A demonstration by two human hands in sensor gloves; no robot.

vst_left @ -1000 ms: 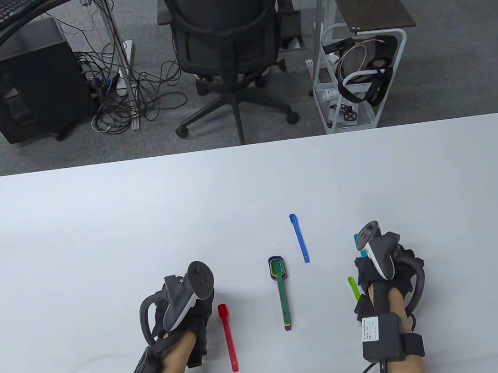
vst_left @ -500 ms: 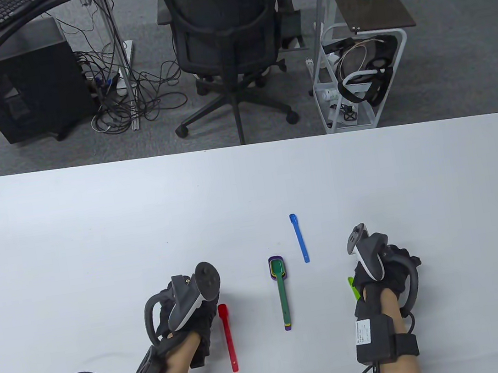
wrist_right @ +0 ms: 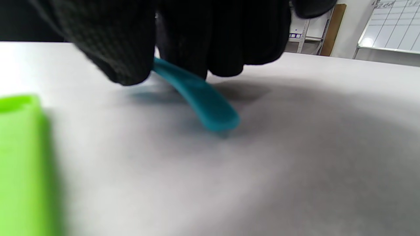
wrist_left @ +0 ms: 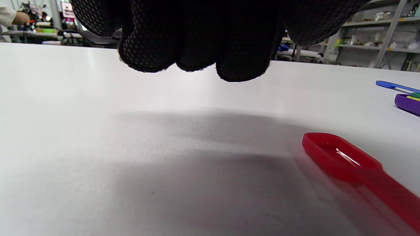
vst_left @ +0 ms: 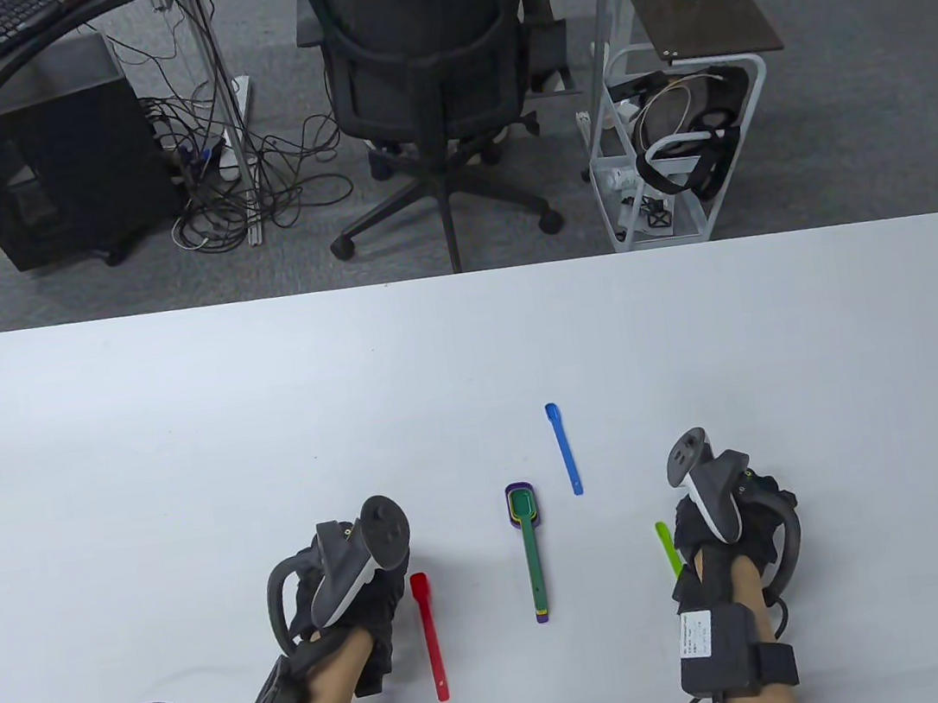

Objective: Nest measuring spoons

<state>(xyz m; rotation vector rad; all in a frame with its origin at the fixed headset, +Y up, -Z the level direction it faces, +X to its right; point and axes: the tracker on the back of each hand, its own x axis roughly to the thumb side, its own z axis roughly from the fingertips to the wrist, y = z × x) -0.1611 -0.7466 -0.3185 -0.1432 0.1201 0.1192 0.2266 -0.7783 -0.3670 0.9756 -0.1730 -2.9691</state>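
The right hand (wrist_right: 183, 39) pinches the teal spoon (wrist_right: 200, 98); lift it flat and drop it straight into the nested stack (vst_left: 523, 508); the left hand (vst_left: 346, 595) holds nothing

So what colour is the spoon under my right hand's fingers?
Teal spoon; it shows best in the right wrist view.

White table (vst_left: 183, 426) with red, blue, lime, perhaps teal spoons, nested stack.

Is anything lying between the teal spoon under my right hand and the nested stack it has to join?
Only the lime spoon, just left of the right hand pinching the teal spoon. Beyond it, bare table runs to the nested stack.
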